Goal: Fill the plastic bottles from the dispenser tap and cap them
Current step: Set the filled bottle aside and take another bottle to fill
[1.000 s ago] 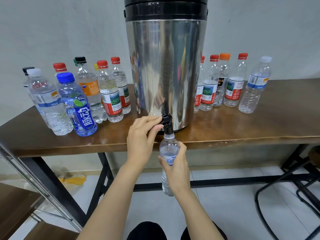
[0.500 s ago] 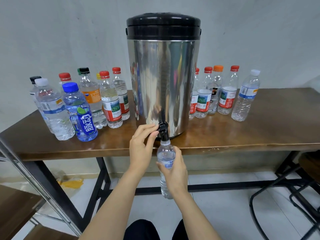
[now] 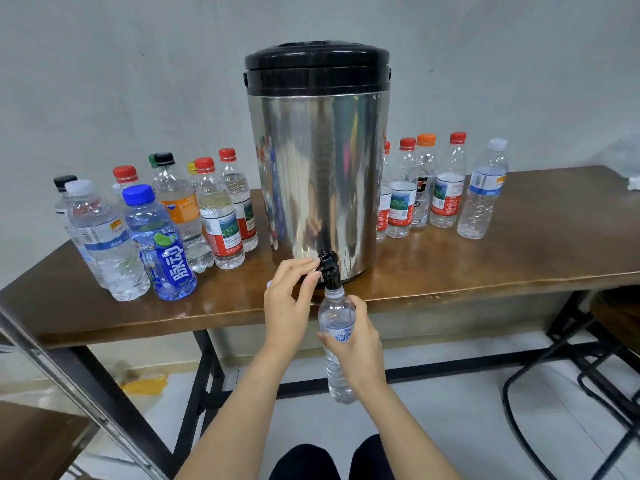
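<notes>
Unchanged: left fingers (image 3: 298, 264) pinch tap (image 3: 329, 269), right fingers (image 3: 359, 306) grip bottle (image 3: 334, 315) (view wider).

both bare forearms are reaching forward side by side. the left hand (image 3: 286, 308) is pinching the black plastic tap lever (image 3: 328, 264) between thumb and fingertips, while the right hand (image 3: 362, 344) is curling its fingers round the clear plastic bottle (image 3: 336, 315), holding it upright.

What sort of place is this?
Probably a plain workroom or staged test setup, not a kitchen: a wooden table against a bare wall, a steel dispenser on it, and mixed capped bottles lined up on either side.
</notes>
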A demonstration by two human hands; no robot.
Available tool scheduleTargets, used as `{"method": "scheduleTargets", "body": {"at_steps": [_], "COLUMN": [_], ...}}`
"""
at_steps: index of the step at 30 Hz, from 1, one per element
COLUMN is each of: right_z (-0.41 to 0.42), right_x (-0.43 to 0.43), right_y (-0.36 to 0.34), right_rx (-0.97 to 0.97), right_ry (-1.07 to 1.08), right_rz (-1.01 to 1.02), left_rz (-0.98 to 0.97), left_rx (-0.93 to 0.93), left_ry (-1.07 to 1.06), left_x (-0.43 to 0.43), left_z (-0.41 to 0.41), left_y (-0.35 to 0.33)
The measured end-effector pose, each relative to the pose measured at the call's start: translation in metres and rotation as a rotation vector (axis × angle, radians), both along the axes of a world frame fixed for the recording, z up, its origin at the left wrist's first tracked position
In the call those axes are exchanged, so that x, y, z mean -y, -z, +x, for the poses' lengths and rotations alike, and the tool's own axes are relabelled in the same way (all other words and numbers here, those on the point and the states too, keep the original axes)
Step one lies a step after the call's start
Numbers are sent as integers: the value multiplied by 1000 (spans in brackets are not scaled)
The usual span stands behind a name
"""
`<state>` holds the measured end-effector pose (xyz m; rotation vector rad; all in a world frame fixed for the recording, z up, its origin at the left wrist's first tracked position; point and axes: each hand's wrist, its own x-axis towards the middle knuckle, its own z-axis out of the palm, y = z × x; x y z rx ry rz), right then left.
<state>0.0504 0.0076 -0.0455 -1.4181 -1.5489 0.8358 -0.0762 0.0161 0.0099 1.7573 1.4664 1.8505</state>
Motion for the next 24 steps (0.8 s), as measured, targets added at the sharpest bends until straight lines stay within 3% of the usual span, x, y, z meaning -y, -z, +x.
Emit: {"method": "scheduleTargets", "body": {"at_steps": [11, 24], "right_z": [-5, 3], "right_x": [4, 0], "right_y": [6, 3], "right_rx": [-8, -17], "right_ry": [41, 21], "right_rz": [20, 3], "left_rz": [17, 80], "left_rx": [-56, 73], "left_ry": [14, -17], "left_x": [0, -1], "left_z": [1, 12], "left_y": [0, 8]}}
